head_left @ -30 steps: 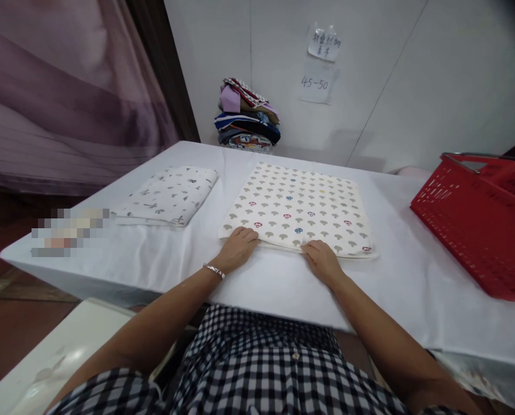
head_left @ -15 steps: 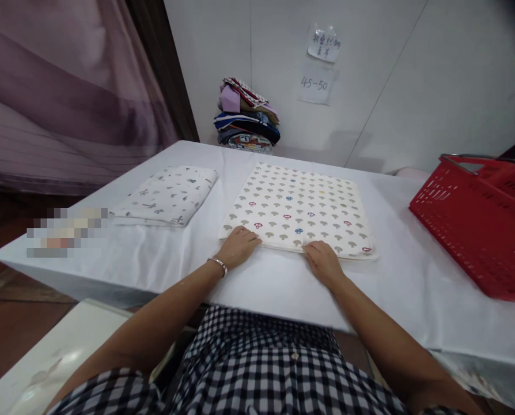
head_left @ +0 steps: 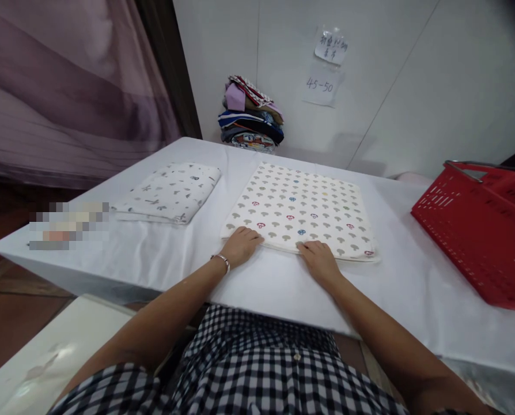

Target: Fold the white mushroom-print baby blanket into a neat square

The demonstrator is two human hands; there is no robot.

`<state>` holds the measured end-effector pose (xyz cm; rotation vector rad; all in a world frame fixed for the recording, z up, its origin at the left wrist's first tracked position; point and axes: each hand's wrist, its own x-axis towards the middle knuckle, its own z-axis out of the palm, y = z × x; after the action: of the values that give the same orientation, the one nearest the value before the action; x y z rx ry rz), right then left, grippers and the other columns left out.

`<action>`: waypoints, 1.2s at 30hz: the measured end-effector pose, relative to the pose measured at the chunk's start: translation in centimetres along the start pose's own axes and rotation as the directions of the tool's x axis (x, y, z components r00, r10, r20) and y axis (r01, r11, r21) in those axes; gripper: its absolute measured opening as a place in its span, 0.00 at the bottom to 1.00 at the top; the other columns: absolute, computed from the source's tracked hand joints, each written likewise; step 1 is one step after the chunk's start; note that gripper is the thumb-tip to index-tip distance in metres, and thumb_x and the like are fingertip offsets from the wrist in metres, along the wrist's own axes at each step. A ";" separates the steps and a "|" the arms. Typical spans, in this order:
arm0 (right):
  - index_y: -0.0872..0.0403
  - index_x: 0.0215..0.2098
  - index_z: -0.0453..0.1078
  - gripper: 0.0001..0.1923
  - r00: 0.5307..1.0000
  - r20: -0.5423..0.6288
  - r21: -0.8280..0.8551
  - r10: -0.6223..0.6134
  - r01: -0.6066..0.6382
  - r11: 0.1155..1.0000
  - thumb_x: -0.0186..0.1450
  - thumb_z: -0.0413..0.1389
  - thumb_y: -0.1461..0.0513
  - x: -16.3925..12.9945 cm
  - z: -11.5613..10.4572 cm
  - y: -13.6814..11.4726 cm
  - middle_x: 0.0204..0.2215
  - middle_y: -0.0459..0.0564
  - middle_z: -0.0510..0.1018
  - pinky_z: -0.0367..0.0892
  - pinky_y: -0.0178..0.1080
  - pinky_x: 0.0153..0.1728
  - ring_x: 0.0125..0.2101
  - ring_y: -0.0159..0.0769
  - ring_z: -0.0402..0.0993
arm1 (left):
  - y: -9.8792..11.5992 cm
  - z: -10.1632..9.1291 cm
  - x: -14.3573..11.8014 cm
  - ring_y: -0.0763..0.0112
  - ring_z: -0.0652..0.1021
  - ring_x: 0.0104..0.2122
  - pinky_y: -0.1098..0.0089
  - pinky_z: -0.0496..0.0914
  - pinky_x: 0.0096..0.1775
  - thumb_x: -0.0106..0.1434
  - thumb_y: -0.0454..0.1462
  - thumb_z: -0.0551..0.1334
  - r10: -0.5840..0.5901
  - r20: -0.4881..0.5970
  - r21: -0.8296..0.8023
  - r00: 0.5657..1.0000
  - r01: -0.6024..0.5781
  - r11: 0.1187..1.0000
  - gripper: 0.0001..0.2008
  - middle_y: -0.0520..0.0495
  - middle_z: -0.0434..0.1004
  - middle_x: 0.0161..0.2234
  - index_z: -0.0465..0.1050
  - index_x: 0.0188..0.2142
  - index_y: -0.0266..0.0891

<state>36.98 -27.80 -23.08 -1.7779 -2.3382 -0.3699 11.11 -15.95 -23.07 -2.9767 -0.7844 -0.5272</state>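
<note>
A folded cream cloth with a mushroom print (head_left: 303,204) lies flat on the white table (head_left: 175,253) in front of me. My left hand (head_left: 240,246) rests on its near left corner, fingers curled over the edge. My right hand (head_left: 318,262) lies on the near edge close to the middle, fingers over the hem. Both thumbs are hidden under the hands. A silver bracelet (head_left: 221,260) circles my left wrist.
A second folded cloth with a small grey print (head_left: 169,191) lies at the left. A red plastic basket (head_left: 482,230) stands at the right edge. A stack of coloured fabrics (head_left: 251,115) sits against the back wall, beneath paper notes (head_left: 324,83).
My right hand has slid a little to the left along the cloth's near edge. The left hand stays at its corner. The view has shifted slightly.
</note>
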 end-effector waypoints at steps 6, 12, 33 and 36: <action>0.56 0.50 0.66 0.15 0.992 0.033 -0.027 -0.125 0.125 0.992 0.66 0.46 0.67 3.4 1.0 -2.9 0.42 0.55 0.72 0.54 0.40 0.39 0.41 0.40 0.61 | 0.3 -0.1 -0.2 0.66 0.73 0.38 0.63 0.62 0.45 0.60 0.29 0.52 -0.039 -0.025 0.003 0.999 0.039 0.999 0.16 0.44 0.76 0.36 0.66 0.48 0.36; 0.57 0.53 0.62 0.17 0.986 0.068 -0.041 -0.154 0.157 0.987 0.68 0.44 0.65 6.9 1.5 -6.7 0.42 0.55 0.70 0.54 0.41 0.38 0.41 0.41 0.60 | 0.3 -0.1 -0.1 0.65 0.73 0.37 0.63 0.63 0.45 0.58 0.29 0.55 -0.139 -0.044 -0.032 0.989 0.138 0.990 0.19 0.44 0.75 0.35 0.63 0.49 0.35; 0.55 0.41 0.68 0.12 0.997 0.068 0.067 -0.031 0.027 0.997 0.66 0.45 0.68 8.1 2.2 -7.7 0.36 0.54 0.69 0.54 0.40 0.35 0.36 0.39 0.61 | -3.5 -1.9 -5.6 0.61 0.70 0.46 0.59 0.65 0.48 0.56 0.35 0.58 -0.523 -0.171 -0.150 0.835 0.502 0.852 0.14 0.44 0.72 0.45 0.71 0.43 0.40; 0.55 0.42 0.68 0.12 0.998 0.051 0.071 -0.043 0.039 0.997 0.66 0.45 0.67 8.0 2.3 -7.6 0.36 0.54 0.69 0.55 0.40 0.35 0.37 0.39 0.61 | -3.5 -1.9 -5.7 0.65 0.72 0.43 0.63 0.67 0.46 0.56 0.35 0.57 -0.591 -0.161 -0.251 0.790 0.547 0.799 0.12 0.46 0.73 0.43 0.71 0.41 0.40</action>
<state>27.47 -21.66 -23.59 -1.7307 -2.3950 -0.2463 4.18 -15.82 -23.41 -2.7041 -1.7091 -0.9991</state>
